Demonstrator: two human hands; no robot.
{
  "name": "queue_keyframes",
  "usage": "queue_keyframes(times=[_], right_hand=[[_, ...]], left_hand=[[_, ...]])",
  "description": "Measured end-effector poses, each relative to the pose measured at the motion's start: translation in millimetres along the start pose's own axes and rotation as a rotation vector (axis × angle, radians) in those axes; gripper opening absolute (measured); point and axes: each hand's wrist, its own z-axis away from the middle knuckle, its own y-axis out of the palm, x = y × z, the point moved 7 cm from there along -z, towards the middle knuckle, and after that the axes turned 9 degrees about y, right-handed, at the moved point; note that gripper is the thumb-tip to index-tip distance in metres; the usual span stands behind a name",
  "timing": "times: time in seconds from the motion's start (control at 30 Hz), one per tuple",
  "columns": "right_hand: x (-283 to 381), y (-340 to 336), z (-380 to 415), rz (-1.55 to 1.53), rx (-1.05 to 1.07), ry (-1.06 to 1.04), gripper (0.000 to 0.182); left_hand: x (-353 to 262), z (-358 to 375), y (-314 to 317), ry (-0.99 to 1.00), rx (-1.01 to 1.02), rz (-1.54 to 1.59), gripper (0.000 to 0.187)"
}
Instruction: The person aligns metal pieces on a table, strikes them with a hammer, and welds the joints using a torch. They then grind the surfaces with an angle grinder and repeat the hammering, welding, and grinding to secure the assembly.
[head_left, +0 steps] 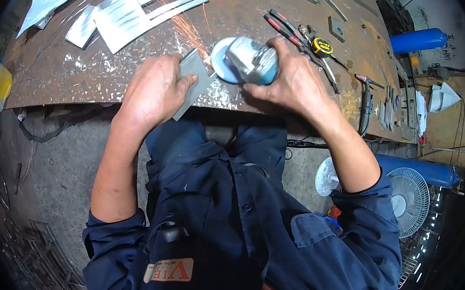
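In the head view my left hand (154, 91) is closed on a grey metal plate (193, 73), which is tilted over the front edge of the rusty steel table (141, 67). Fingers of my right hand (299, 80) wrap round an angle grinder (252, 59) with a pale disc (224, 62). The disc's left side is at the plate's right edge. Orange sparks (188, 32) fly from there toward the back of the table. My right palm hides part of the grinder's body.
Bright metal pieces (123, 24) lie at the back left. Red-handled pliers (283, 31), a yellow tape measure (321, 46) and a square plate with a hole (336, 28) are to the right. A torch (365, 98) lies near the right edge. A fan (409, 202) and blue cylinders (418, 41) stand beyond.
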Motion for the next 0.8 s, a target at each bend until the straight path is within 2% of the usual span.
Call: queue_keyframes(times=[0.1, 0.17, 0.2, 0.23, 0.37, 0.43, 0.57, 0.63, 0.8], right_hand=[[-3, 0, -4, -0.002, -0.007, -0.025, 0.081], [-22, -8, -18, 0.012, -0.021, 0.081, 0.09], [-30, -15, -24, 0.047, -0.039, 0.115, 0.09], [-34, -25, -27, 0.045, -0.076, 0.14, 0.082], [-54, -43, -36, 0.149, -0.171, 0.199, 0.084], [-63, -50, -33, 0.047, -0.208, 0.212, 0.085], [-58, -51, -22, 0.003, -0.138, 0.202, 0.087], [-54, -46, -17, 0.009, -0.147, 0.167, 0.088], [-41, -29, -16, -0.042, -0.056, 0.102, 0.092]], left_hand=[[3, 0, 1, -0.006, 0.005, -0.003, 0.036], [3, 0, 1, -0.004, -0.004, -0.01, 0.036], [3, 1, 1, -0.02, 0.005, 0.004, 0.036], [3, 1, 2, -0.035, 0.012, 0.017, 0.036], [3, 3, -3, -0.019, -0.01, 0.012, 0.035], [0, 10, -10, -0.033, 0.023, -0.002, 0.036], [14, 30, -17, -0.063, 0.044, -0.016, 0.039], [17, 41, -23, -0.054, -0.018, -0.028, 0.042], [34, 44, -21, -0.079, 0.035, 0.004, 0.042]])
